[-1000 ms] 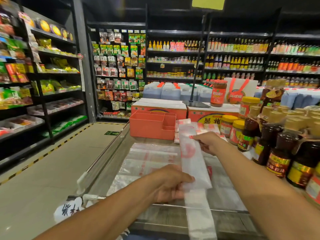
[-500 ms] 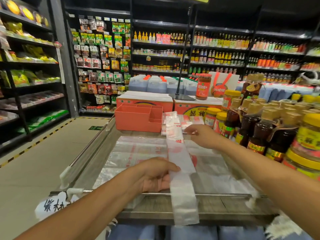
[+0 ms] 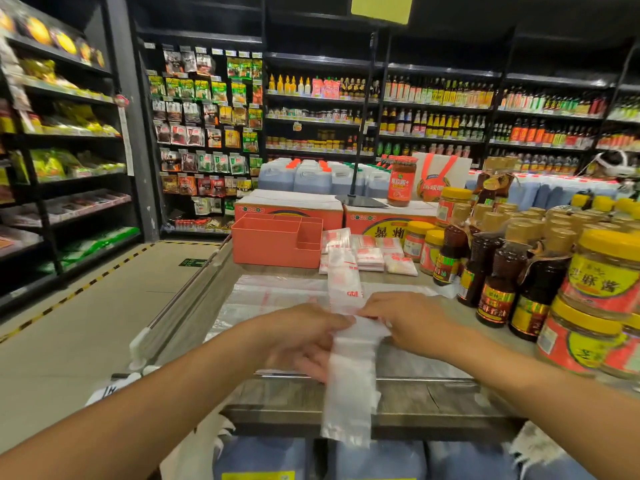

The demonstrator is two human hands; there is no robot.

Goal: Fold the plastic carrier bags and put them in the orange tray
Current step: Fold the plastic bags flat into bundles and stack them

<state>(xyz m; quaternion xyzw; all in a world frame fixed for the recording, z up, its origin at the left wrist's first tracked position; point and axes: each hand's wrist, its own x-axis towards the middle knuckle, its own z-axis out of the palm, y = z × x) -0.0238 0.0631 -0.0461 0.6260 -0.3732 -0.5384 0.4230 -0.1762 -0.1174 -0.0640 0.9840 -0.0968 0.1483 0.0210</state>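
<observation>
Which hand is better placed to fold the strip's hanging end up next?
Probably the left hand: its fingers seem to lie under the bag strip near the table edge, while the right hand holds the strip farther up.

2 bare forearms reaching forward, left hand [image 3: 304,337] and right hand [image 3: 412,323] nearly meeting, fingertips apparently pinching the folded bag [image 3: 349,375]

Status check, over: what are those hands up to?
Left hand and right hand grip long white plastic bag strip. Orange plastic tray ahead. Nothing in the way.
</observation>
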